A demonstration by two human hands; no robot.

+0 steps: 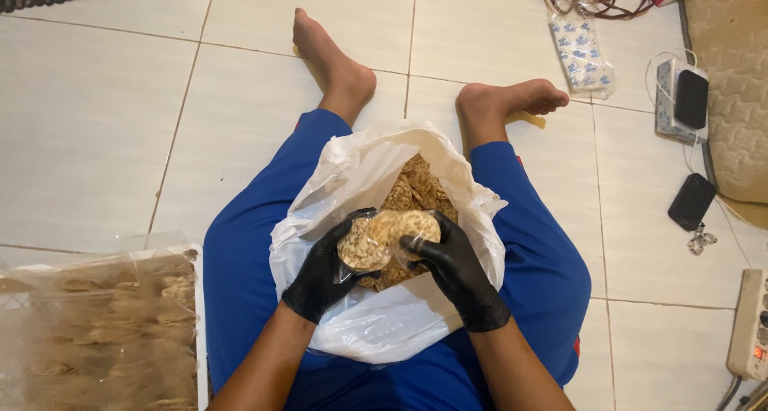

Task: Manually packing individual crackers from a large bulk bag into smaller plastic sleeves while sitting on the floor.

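Round, flat, golden-brown speckled crackers [386, 237] sit inside a small clear plastic pouch, three discs showing side by side, overlapping at their edges, faces tilted up toward the camera. The pouch is up over the mouth of a large white crinkled plastic bag [364, 159], which stands open between the legs, rim rolled back, heaped with more loose brown crackers [416, 185] lying at every angle.

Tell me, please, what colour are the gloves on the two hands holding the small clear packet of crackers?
Black, on both the left hand and the right hand, seen clearly from the head view.
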